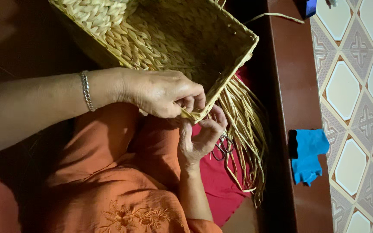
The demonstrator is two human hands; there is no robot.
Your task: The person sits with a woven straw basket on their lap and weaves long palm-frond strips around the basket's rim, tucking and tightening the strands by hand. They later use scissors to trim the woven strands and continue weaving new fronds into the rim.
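A woven straw basket (pixel 169 39) lies tilted on my lap, its open side facing me. My left hand (pixel 160 92), with a metal bracelet (pixel 86 90) on the wrist, pinches the basket's near rim at its corner. My right hand (pixel 201 138) comes up from below and grips a straw strand at the same corner, fingertips touching the rim. Loose straw ends (pixel 247 129) hang down from the rim beside that hand. Small dark scissors (pixel 224 146) rest against my right hand's fingers; I cannot tell whether the hand holds them.
I wear an orange embroidered garment (pixel 109 185), with red cloth (pixel 219 190) over my lap. A dark reddish-brown ledge (pixel 290 86) runs along the right, with a blue cloth (pixel 307 155) on it. Beyond is patterned tile floor (pixel 359 108). A loose strand (pixel 277 16) lies at the top.
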